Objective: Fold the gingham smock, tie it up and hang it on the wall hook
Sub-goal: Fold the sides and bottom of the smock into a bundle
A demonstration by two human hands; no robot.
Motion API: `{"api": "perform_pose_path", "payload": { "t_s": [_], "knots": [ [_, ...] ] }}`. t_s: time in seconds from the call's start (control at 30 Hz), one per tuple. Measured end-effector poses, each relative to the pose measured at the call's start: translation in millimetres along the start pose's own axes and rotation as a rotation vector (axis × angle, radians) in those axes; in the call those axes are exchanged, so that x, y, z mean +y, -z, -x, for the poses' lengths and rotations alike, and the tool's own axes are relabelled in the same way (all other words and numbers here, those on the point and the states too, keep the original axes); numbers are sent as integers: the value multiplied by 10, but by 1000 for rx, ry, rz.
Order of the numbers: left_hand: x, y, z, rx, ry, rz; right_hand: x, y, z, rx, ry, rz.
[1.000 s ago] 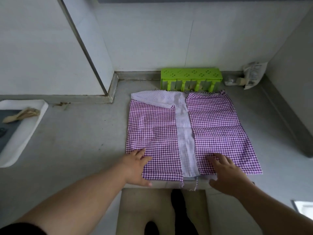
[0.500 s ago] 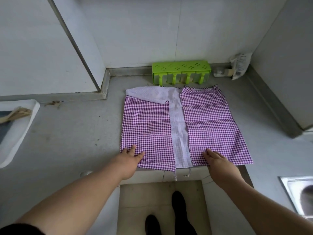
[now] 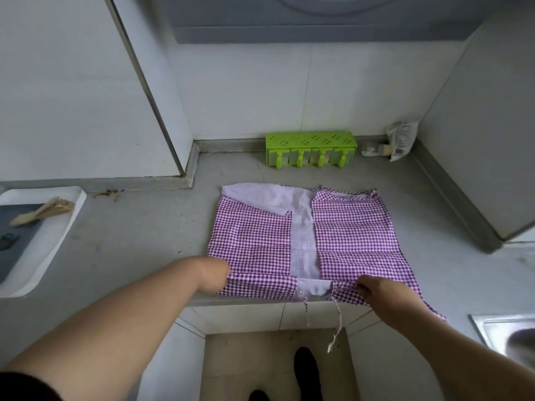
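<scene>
Gingham smock (image 3: 341, 235) is lying flat on the grey counter (image 3: 130, 250), with its near edge lifted. Left hand (image 3: 212, 273) and right hand (image 3: 376, 290) are pinching that edge, their fingertips hiding under the cloth.

Gingham smock (image 3: 341, 235) flat on grey desk (image 3: 130, 241), near hem lifted, gripped by left hand (image 3: 212, 273) and right hand (image 3: 376, 290), green rack (image 3: 311, 147) behind.

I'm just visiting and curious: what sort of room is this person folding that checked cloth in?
Most likely a kitchen. A grey counter meets tiled walls, a green rack of what look like seasoning boxes stands at the back, and a steel sink shows at the right edge.
</scene>
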State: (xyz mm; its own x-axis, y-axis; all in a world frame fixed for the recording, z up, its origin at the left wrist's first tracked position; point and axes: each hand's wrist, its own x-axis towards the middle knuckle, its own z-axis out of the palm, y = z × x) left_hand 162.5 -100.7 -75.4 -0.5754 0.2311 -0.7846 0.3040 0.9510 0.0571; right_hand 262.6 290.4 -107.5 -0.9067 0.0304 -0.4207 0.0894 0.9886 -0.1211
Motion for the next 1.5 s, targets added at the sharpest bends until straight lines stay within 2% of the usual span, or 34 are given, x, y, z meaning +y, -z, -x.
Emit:
{"api": "perform_pose_path", "payload": {
  "t_s": [0.3, 0.47, 0.6, 0.83, 1.0, 1.1, 1.2, 1.3, 1.37, 1.5],
  "knots": [
    [-213, 527, 298, 89, 30, -38, -95, 790, 5, -101, 136, 25],
    [-294, 817, 392, 187, 34, -74, -194, 1178, -120, 23, 164, 101],
    [-351, 1010, 361, 368, 60, 41, -174, 1341, -418, 149, 137, 138],
    [-434, 1279, -40, 595, 228, 48, -207, 1467, -1141, 287, 138, 225],
    [-369, 1414, -494, 657, 327, 15, -198, 1385, -1785, 238, 127, 219],
    [-350, 1370, -934, 702, 268, 71, -159, 1259, -2227, 174, 136, 221],
    [-157, 1263, -1107, 638, 17, -88, -172, 1118, -2438, 107, 132, 215],
    [95, 1134, -1309, 391, -176, -133, -189, 984, -2608, 65, 124, 176],
    [209, 1029, -1510, 272, -158, -114, -244, 892, -2684, 32, 157, 117],
    [326, 869, -1753, 209, -53, -73, -410, 698, -2668, 2, 392, 48]
  ]
}}
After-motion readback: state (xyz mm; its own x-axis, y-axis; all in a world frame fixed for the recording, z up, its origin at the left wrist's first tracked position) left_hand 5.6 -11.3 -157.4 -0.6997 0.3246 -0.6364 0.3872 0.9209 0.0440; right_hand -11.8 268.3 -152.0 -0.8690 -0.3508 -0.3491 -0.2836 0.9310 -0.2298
